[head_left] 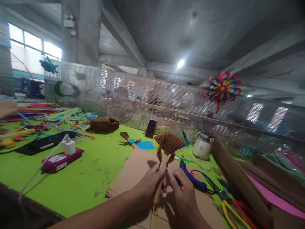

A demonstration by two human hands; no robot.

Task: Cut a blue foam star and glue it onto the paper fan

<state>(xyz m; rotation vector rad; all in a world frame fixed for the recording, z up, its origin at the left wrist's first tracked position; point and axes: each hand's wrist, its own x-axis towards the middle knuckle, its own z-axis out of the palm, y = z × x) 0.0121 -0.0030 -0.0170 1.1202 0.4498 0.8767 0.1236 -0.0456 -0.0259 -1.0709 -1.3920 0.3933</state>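
Note:
My left hand (149,186) grips the tan handle of a brown pleated paper fan (168,144), which stands upright over a sheet of brown cardboard (133,171). Just right of it, my right hand (184,189) pinches the same handle below the small side pleats. Both hands are closed on the fan. Thin yellow strips hang down below the handle. A blue glue gun (192,178) lies right beside my right hand.
The green table (90,171) holds a magenta power strip with a white charger (62,157), a black phone (45,143), colourful pipe cleaners (47,116), a brown pouch (103,124), a small white pot (203,145) and scissors (226,197). A perforated screen (166,108) with a paper pinwheel (221,88) closes the back.

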